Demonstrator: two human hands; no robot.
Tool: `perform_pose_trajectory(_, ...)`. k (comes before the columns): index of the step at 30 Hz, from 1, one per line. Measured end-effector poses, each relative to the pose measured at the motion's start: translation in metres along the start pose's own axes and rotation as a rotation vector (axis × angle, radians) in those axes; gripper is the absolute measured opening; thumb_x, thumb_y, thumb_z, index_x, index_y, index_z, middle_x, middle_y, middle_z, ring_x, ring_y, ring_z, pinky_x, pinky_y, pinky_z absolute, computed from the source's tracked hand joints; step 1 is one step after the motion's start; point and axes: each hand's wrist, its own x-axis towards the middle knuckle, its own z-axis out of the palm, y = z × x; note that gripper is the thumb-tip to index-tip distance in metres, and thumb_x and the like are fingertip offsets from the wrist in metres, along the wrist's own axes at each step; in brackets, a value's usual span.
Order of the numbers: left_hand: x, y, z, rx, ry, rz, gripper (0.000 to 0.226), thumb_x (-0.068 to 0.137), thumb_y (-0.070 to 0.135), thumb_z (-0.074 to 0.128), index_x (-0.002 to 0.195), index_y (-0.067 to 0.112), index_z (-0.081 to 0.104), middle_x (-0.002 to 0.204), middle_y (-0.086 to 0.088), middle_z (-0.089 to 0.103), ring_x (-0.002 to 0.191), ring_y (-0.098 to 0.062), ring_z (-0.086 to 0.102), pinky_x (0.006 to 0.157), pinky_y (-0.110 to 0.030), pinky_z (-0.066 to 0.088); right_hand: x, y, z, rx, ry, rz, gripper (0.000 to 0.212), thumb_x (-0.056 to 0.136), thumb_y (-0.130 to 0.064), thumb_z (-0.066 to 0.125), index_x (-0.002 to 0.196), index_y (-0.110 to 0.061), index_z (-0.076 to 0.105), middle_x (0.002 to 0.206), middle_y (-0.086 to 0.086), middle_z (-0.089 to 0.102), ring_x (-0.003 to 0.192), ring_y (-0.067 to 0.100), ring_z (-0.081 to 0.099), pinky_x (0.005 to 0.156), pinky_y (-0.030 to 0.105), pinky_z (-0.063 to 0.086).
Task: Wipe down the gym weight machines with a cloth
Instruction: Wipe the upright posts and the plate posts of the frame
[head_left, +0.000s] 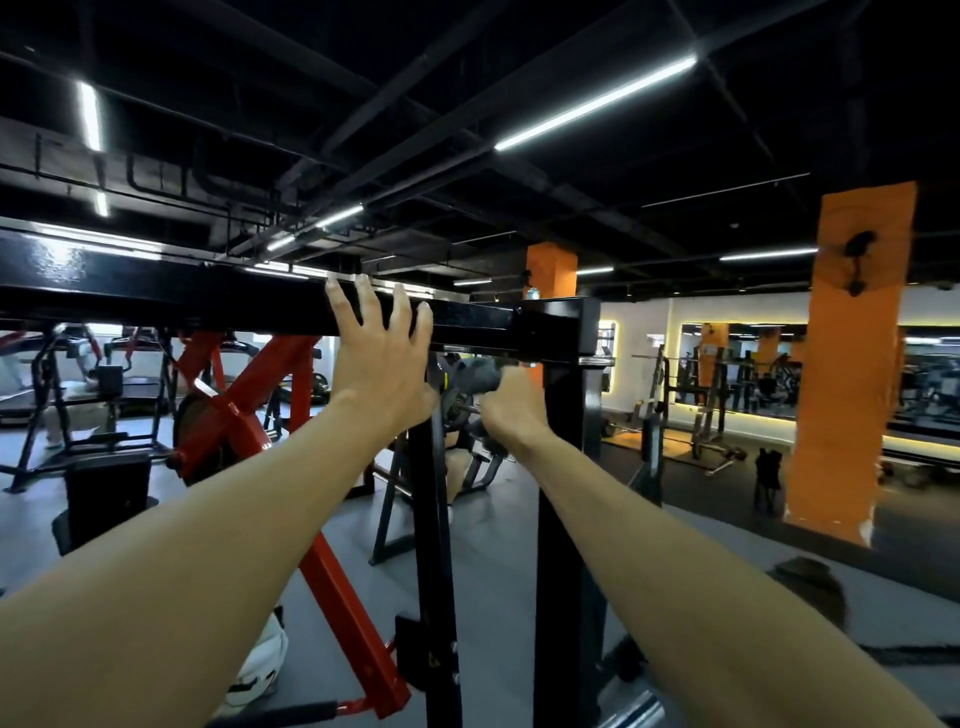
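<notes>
A black weight machine frame fills the middle of the view, with a glossy horizontal top beam (208, 296) that meets a black upright post (563, 467) on the right. My left hand (382, 358) rests on the beam with its fingers spread and hooked over the top edge. My right hand (511, 410) is just below the beam, left of the upright, and grips a dark grey cloth (480, 371) bunched in its fist. The cloth sits close under the beam near the corner joint; whether it touches the metal cannot be told.
A red plate-loaded machine (244, 415) stands behind the frame on the left. A second black upright (434, 519) runs down between my arms. Orange pillars (852, 364) and wall mirrors (737, 364) are to the right, with racks and benches on the grey floor (493, 545).
</notes>
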Motion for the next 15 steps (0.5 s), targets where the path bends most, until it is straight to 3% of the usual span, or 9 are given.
perform_pose_trajectory(1, 0.001, -0.001, -0.003, -0.007, -0.02, 0.007, 0.104, 0.085, 0.081, 0.034, 0.162, 0.017, 0.006, 0.167, -0.019, 0.011, 0.148, -0.056, 0.012, 0.111, -0.077, 0.012, -0.01, 0.002, 0.0, 0.197, -0.034, 0.149, 0.024, 0.089, 0.007, 0.046, 0.102, -0.007, 0.06, 0.085, 0.015, 0.068, 0.073, 0.03, 0.07, 0.064, 0.048, 0.061)
perform_pose_trajectory(3, 0.002, -0.002, -0.008, -0.014, -0.059, 0.028, 0.106, 0.085, 0.081, 0.034, 0.162, 0.016, 0.003, 0.168, -0.02, 0.007, 0.149, -0.056, 0.009, 0.112, -0.078, 0.01, -0.029, 0.011, 0.001, 0.62, -0.107, 0.403, 0.028, 0.093, 0.009, 0.042, 0.095, -0.009, 0.063, 0.063, 0.009, 0.063, 0.049, 0.021, 0.06, 0.044, 0.035, 0.051)
perform_pose_trajectory(6, -0.003, -0.004, -0.013, -0.022, -0.098, 0.06, 0.105, 0.088, 0.078, 0.033, 0.162, 0.013, 0.0, 0.168, -0.022, 0.002, 0.151, -0.053, 0.004, 0.114, -0.077, 0.006, -0.057, 0.032, -0.006, 0.993, -0.13, 0.571, 0.031, 0.105, -0.005, 0.035, 0.084, -0.013, 0.056, 0.038, 0.003, 0.045, 0.026, 0.014, 0.039, 0.031, 0.02, 0.031)
perform_pose_trajectory(8, -0.011, -0.001, -0.014, -0.016, -0.084, 0.067, 0.101, 0.09, 0.075, 0.03, 0.162, 0.009, 0.001, 0.168, -0.023, 0.003, 0.152, -0.052, 0.004, 0.115, -0.075, 0.007, -0.069, 0.05, -0.013, 1.039, -0.074, 0.64, 0.03, 0.106, -0.024, 0.042, 0.078, -0.015, 0.049, 0.038, 0.005, 0.049, 0.028, 0.018, 0.047, 0.039, 0.024, 0.037)
perform_pose_trajectory(10, -0.018, 0.004, -0.015, 0.004, -0.076, 0.07, 0.1, 0.092, 0.073, 0.032, 0.161, 0.006, 0.004, 0.167, -0.024, 0.006, 0.151, -0.052, 0.005, 0.117, -0.072, 0.009, -0.076, 0.067, -0.025, 1.086, -0.016, 0.691, 0.045, 0.104, -0.045, 0.046, 0.08, -0.008, 0.056, 0.045, 0.011, 0.058, 0.038, 0.023, 0.056, 0.053, 0.028, 0.043)
perform_pose_trajectory(13, -0.019, 0.009, -0.019, 0.01, -0.08, 0.06, 0.095, 0.095, 0.067, 0.036, 0.161, 0.005, 0.007, 0.166, -0.026, 0.01, 0.15, -0.054, 0.009, 0.117, -0.072, 0.013, -0.087, 0.084, -0.055, 1.062, 0.048, 0.674, 0.066, 0.107, -0.044, 0.036, 0.073, 0.004, 0.066, 0.051, 0.016, 0.062, 0.06, 0.03, 0.055, 0.076, 0.04, 0.044)
perform_pose_trajectory(15, -0.015, 0.011, -0.023, -0.024, -0.094, 0.046, 0.09, 0.096, 0.062, 0.038, 0.161, 0.006, 0.01, 0.166, -0.024, 0.013, 0.15, -0.054, 0.011, 0.116, -0.073, 0.014, -0.091, 0.092, -0.074, 1.077, 0.155, 0.602, 0.06, 0.107, -0.041, 0.037, 0.065, -0.007, 0.063, 0.047, 0.012, 0.06, 0.055, 0.029, 0.057, 0.079, 0.04, 0.046)
